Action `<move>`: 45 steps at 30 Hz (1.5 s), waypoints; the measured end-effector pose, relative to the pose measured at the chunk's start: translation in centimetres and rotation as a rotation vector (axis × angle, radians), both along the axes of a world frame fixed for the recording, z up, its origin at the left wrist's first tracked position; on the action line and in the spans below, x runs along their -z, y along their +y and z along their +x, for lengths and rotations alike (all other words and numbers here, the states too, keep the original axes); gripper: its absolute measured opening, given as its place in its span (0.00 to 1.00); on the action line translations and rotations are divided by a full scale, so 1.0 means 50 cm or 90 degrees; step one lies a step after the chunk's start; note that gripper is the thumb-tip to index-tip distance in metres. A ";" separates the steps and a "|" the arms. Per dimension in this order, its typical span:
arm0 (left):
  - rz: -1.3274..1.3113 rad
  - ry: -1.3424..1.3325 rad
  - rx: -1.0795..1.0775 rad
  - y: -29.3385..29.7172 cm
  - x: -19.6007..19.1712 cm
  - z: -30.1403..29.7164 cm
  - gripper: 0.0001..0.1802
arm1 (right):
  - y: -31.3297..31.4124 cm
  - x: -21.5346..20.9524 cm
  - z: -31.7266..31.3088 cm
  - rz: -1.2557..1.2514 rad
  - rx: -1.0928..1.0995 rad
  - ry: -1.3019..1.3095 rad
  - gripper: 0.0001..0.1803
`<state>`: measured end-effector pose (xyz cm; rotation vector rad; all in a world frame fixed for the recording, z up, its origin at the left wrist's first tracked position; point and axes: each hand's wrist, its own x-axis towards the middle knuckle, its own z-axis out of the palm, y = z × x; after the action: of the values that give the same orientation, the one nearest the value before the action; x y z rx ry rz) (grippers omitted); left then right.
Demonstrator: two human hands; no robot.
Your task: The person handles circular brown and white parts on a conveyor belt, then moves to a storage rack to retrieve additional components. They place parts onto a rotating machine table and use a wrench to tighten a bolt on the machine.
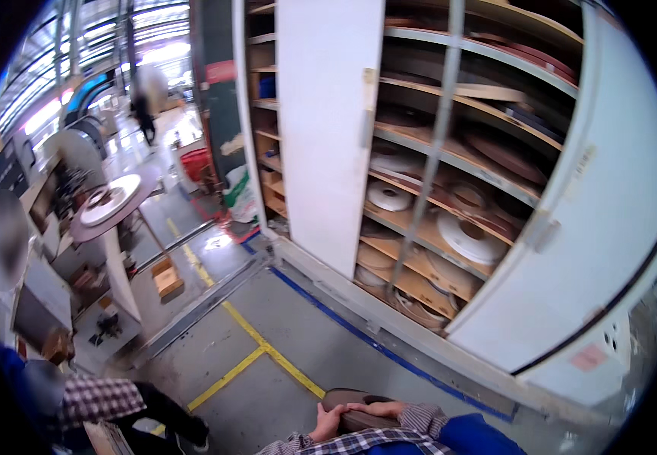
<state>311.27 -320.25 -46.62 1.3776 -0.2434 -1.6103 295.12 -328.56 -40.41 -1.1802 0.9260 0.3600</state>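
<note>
Both hands at the lower edge grip a dark brown, flat round roll of edge-banding (359,407): left hand (327,423) wrapped on its near-left rim, right hand (378,410) laid over the top, fingers curled, so the roll sits between them close to the body. Judged best carried level with both grips firm, so the coil does not slip. Open white metal cabinet (594,250), its wooden shelves (419,262) stacked with similar rolls, stands well ahead across the grey floor (298,334).

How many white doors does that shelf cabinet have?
2: one white door left of the open shelves, another white door swung open on their right. More may be hidden.
</note>
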 end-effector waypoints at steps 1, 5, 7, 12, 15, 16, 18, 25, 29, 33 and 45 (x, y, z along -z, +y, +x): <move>0.026 -0.022 -0.016 -0.029 0.000 -0.023 0.54 | -0.034 0.123 -0.033 0.036 -0.011 0.062 0.36; 0.083 -0.044 -0.057 -0.101 -0.042 -0.024 0.49 | -0.105 0.040 -0.013 0.026 -0.025 -0.003 0.36; 0.044 -0.015 -0.068 -0.133 -0.007 -0.027 0.46 | -0.132 0.022 -0.016 0.011 -0.030 0.013 0.40; 0.057 -0.172 -0.048 -0.210 0.039 -0.009 0.40 | -0.244 0.076 0.003 0.084 -0.034 0.097 0.39; 0.074 -0.151 -0.027 -0.263 0.041 0.023 0.44 | -0.300 0.103 0.029 0.086 -0.034 0.068 0.38; 0.059 -0.135 -0.038 -0.285 0.046 0.030 0.44 | -0.321 0.111 0.037 0.086 -0.026 0.062 0.38; 0.028 -0.102 -0.054 -0.330 0.057 0.050 0.46 | -0.364 0.131 0.054 0.083 -0.013 0.044 0.38; -0.085 -0.054 0.063 -0.544 0.221 0.182 0.30 | -0.515 0.112 0.152 0.043 0.104 0.022 0.35; -0.026 -0.075 0.104 -0.668 -0.064 0.219 0.50 | -0.581 0.043 0.180 -0.013 0.162 0.084 0.45; -0.119 0.011 0.185 -0.770 -0.121 0.201 0.53 | -0.599 -0.031 0.165 -0.157 0.357 0.028 0.49; -0.326 0.158 0.323 -0.960 -0.313 0.000 0.45 | -0.691 -0.305 0.022 -0.311 0.568 0.196 0.56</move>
<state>311.26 -368.27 -30.99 0.7448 -0.8434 -1.9308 296.21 -363.11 -25.17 -1.0264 1.7653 -0.4446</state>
